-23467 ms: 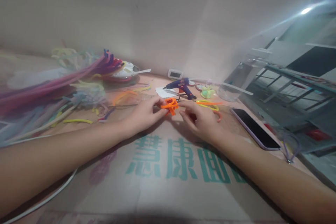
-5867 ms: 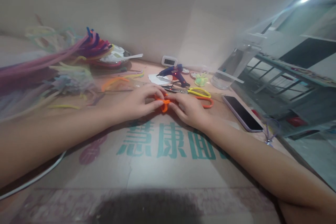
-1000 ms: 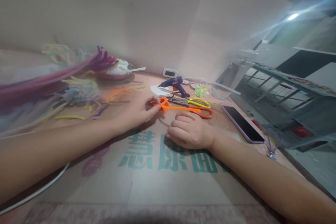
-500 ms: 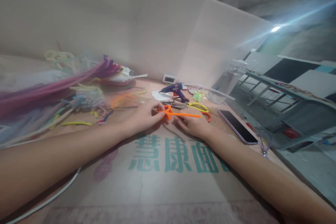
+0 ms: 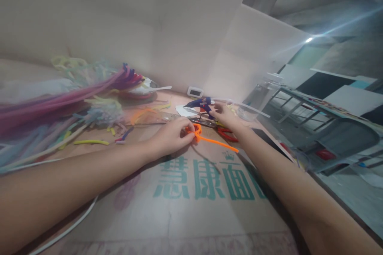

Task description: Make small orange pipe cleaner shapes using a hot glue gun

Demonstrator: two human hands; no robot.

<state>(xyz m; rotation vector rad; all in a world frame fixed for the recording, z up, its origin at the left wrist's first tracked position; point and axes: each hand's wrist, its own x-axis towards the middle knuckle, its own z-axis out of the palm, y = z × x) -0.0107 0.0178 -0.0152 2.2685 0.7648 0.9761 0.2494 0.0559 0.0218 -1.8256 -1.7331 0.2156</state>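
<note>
My left hand [image 5: 179, 135] pinches an orange pipe cleaner [image 5: 218, 143] bent into a loop at the fingertips. Its long straight tail sticks out to the right and slopes down. Beyond it, my right hand [image 5: 226, 115] is at the handle of a dark blue hot glue gun [image 5: 199, 104], fingers curved and apart; whether they touch the handle is hard to see. The gun's nozzle points left over a white piece of paper [image 5: 185, 110]. Under my right wrist lie scissors with red-orange handles [image 5: 227, 134], partly covered, and other metal tools [image 5: 203, 122].
Bundles of pink and purple pipe cleaners [image 5: 98, 87] fill the left side, with loose cut pieces such as a yellow one [image 5: 91, 142]. A small white digital clock [image 5: 195, 92] stands at the wall. A phone [image 5: 272, 143] lies right, partly behind my forearm. A white cable [image 5: 68, 229] runs lower left.
My right hand has left the orange pipe cleaner's side and moved forward to the glue gun's handle. My left hand keeps the pipe cleaner, whose tail now tilts downward.
</note>
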